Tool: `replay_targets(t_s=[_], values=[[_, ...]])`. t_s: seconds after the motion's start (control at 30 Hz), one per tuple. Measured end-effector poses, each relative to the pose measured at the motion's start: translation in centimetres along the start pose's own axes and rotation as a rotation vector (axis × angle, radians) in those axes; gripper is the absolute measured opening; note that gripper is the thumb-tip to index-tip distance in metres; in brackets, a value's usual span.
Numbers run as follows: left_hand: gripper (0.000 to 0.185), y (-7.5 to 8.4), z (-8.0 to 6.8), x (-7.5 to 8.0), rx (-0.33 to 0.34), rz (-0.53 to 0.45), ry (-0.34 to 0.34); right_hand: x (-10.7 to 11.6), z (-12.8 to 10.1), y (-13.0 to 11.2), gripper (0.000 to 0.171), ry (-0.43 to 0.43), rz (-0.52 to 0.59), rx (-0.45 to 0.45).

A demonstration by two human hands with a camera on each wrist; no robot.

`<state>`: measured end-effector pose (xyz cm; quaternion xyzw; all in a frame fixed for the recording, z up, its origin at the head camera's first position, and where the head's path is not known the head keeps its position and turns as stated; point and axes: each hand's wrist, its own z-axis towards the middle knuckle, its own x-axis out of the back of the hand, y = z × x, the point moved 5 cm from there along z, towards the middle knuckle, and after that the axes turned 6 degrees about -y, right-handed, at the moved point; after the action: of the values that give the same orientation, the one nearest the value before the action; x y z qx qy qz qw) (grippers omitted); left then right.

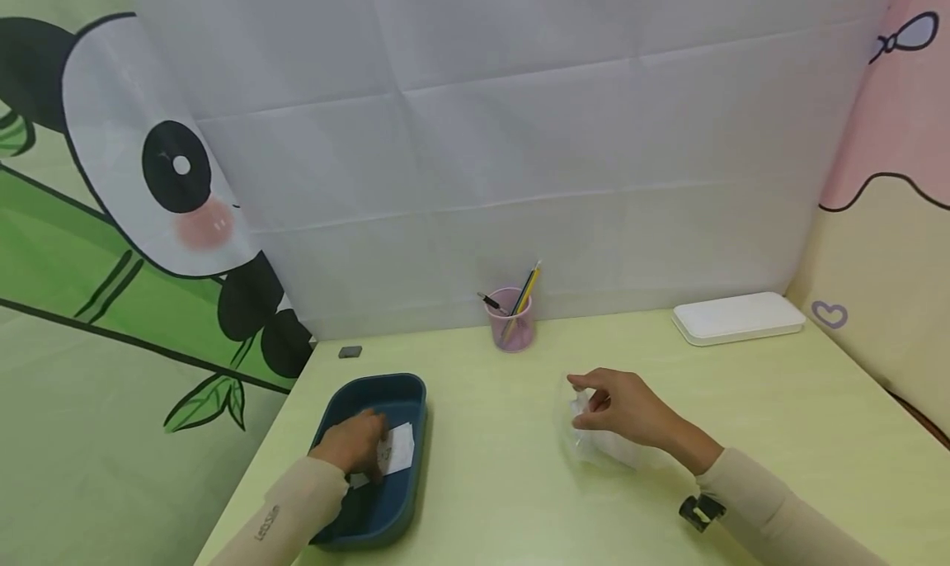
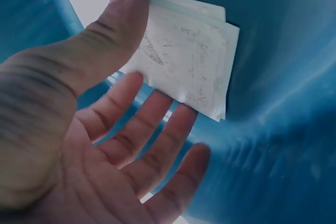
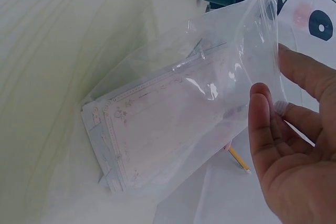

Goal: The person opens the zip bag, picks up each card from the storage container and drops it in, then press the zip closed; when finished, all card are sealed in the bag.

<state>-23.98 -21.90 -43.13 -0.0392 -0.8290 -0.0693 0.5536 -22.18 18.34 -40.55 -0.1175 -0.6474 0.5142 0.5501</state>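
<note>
Inside the dark blue tray [image 1: 404, 500], my left hand [image 1: 355, 444] reaches down over several white paper cards [image 1: 401, 448]. The left wrist view shows faint print on the top card [image 2: 184, 61]; the thumb [image 2: 123, 19] crosses over the cards while the loosely bent fingertips come up to their lower edge. Firm contact there cannot be made out. To the right, my right hand [image 1: 619, 405] pinches the mouth of a clear plastic bag [image 3: 241, 77] over the table. Several cards with decorated borders [image 3: 163, 124] lie within the bag.
A pink pen cup [image 1: 512, 331] with pencils and a pen stands against the white backdrop. A small grey block [image 1: 350, 352] sits behind the tray. At the back right lies a white rounded box [image 1: 738, 318] on the pale yellow table [image 1: 490, 500].
</note>
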Motion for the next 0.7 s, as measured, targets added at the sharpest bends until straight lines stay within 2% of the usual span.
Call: replay_targets(t_s=[0.17, 0.5, 0.7], values=[[0.067, -0.37, -0.16, -0.11, -0.016, -0.038, 0.044, -0.19, -0.05, -0.02, 0.063, -0.006, 0.020, 0.004], [0.070, 0.23, -0.62, 0.05, -0.034, -0.070, 0.127, -0.05, 0.02, -0.29, 0.063, -0.007, 0.017, 0.021], [0.068, 0.33, -0.94, 0.00, -0.047, -0.068, 0.157, -0.16, 0.07, -0.39, 0.064, -0.021, -0.022, 0.027]])
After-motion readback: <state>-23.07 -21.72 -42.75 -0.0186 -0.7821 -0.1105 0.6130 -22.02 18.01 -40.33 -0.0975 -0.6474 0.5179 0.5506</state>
